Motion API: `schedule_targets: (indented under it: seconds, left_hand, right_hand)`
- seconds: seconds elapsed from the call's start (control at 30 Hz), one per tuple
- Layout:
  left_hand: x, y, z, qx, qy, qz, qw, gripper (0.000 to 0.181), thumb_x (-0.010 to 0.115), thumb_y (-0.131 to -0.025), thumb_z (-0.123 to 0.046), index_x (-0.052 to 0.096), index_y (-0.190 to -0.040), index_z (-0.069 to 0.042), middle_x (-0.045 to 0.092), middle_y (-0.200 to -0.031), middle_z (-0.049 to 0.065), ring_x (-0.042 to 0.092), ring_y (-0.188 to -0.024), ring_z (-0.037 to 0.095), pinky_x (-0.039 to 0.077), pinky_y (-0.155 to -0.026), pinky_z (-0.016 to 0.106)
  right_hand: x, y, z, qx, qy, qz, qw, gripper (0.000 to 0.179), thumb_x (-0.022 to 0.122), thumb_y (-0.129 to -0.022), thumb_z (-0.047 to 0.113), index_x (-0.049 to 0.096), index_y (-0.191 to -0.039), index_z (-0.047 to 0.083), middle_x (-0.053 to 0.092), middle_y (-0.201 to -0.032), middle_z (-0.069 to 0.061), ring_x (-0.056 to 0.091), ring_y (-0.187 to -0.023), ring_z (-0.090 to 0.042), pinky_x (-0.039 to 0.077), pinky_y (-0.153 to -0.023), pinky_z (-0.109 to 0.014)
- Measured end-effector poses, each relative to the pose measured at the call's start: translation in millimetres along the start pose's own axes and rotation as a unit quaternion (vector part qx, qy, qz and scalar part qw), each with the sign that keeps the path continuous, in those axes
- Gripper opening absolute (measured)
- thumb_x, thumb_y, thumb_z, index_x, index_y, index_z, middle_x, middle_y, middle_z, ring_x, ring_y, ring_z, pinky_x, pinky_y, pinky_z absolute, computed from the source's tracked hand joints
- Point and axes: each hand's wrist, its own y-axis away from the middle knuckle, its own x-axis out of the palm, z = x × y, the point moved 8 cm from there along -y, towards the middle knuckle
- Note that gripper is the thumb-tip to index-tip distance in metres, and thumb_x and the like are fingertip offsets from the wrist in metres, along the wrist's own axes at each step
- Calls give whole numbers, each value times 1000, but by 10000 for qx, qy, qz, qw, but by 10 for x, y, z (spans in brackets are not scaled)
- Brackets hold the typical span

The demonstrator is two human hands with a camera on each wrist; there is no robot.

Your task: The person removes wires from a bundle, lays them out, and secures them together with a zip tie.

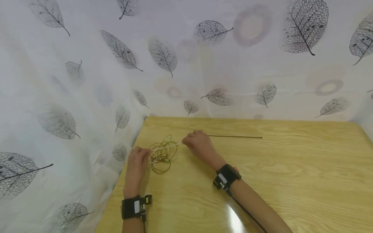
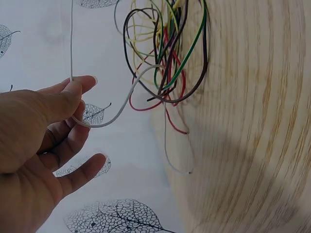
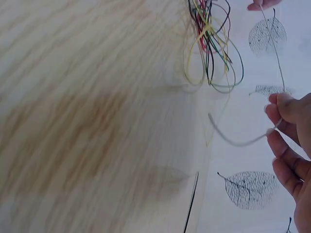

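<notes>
A thin white wire [image 1: 167, 147] is stretched between my two hands above a tangle of wires. My left hand [image 1: 138, 160] pinches it between thumb and forefinger, the other fingers loosely bent, as the left wrist view shows. From there the white wire [image 2: 116, 114] droops back to the tangle. My right hand [image 1: 201, 145] pinches the wire farther along, and a short curved free end [image 3: 238, 144] sticks out past the fingers. Below lies the tangle of coloured wires [image 2: 204, 48], with brown, green, red and yellow strands looped together on the table.
A straight dark wire [image 1: 236, 136] lies on the wooden table [image 1: 291, 181], to the right of my right hand. White leaf-printed sheeting [image 1: 180, 61] hangs along the table's back and left edges. Each wrist wears a black strap [image 1: 228, 176] with a cable.
</notes>
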Motion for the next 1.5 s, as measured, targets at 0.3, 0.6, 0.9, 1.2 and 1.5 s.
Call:
schedule_targets:
  seconds: [0.3, 0.6, 0.9, 1.2, 1.5]
  left_hand:
    - [78, -40, -25, -173, -108, 252, 9995, 7, 74, -92, 0, 76, -98, 5, 62, -86, 13, 58, -80, 32, 46, -70, 43]
    - [94, -15, 111, -318, -473, 234, 9981, 7, 75, -92, -3, 76, -97, 3, 63, -87, 12, 58, -82, 35, 45, -71, 48]
    - [39, -25, 151, -244, -678, 63, 9974, 7, 78, -90, -5, 78, -95, -1, 66, -90, 12, 57, -82, 37, 42, -68, 49]
    - [239, -12, -311, 577, -464, 479, 9961, 15, 88, -79, -5, 81, -92, -7, 70, -84, 6, 61, -77, 30, 48, -68, 47]
    - [667, 71, -793, 767, 3, 1234, 9894, 11, 89, -80, -13, 81, -88, -16, 75, -86, -3, 67, -84, 21, 52, -85, 43]
  right_hand:
    - [-238, 203, -183, 182, 115, -74, 9997, 7, 77, -94, 20, 80, -100, 19, 75, -90, 3, 67, -81, -18, 53, -78, -34]
    - [-690, 520, -519, 398, 389, -548, 9969, 6, 79, -92, 20, 80, -95, 15, 75, -83, 1, 64, -75, -21, 51, -74, -36]
    - [-1113, 982, -925, 834, 510, -624, 9932, 9, 82, -88, 16, 81, -96, 12, 72, -78, 0, 64, -71, -22, 52, -76, -42]
    - [-1585, 1694, -1236, 1286, 787, -191, 9884, 18, 86, -81, 12, 82, -98, 12, 75, -80, -2, 63, -69, -23, 50, -69, -43]
    - [-1981, 2365, -1496, 1969, 1112, -74, 9741, 20, 88, -78, 15, 81, -97, 16, 61, -64, 6, 46, -55, -13, 46, -64, -43]
